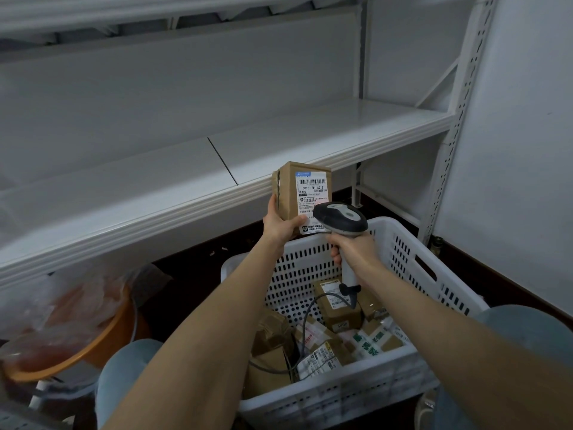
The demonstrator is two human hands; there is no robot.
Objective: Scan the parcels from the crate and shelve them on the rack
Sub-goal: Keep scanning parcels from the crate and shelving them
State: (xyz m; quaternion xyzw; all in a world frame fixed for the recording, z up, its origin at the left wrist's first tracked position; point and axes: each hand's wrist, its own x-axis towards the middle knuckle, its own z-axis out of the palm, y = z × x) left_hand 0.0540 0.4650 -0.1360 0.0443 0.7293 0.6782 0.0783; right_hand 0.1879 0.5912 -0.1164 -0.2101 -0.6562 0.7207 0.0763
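While I crouch with my knees in blue jeans at either side, the white slatted crate [341, 395] sits right in front of me on the floor, close enough that both arms reach over it. Inside it lies a loose heap: brown cardboard parcels [339, 315] with white labels, some on their sides, and soft white bags [372, 342] printed in green toward the right. The scanner's grey cable [305, 318] loops down among them, so I judge it could snag a box when I lift the next one. Above the crate's far rim my right hand [350, 252] holds the scanner [341, 217] by its handle, fingers [335, 252] wrapped round the grip, head tipped forward at the parcel. My left hand [280, 225] holds the one parcel [302, 193] out of the crate, a small brown box stood on end, thumb up its left edge and the other fingers curled under its lower corner. I hold it that way so the label [311, 193] and its barcode face me and the scanner with nothing covering the bars; the scanner's nose is just beside the label's lower part. By my reckoning this is the scanning step, with the shelving of this box yet to come and most of the crate undone. Just behind the parcel runs the white shelf [139, 197] of the rack [459, 119], where it should go. Off to the left, under that shelf, an orange basin [102, 342] holds a crumpled clear plastic bag [46, 305].
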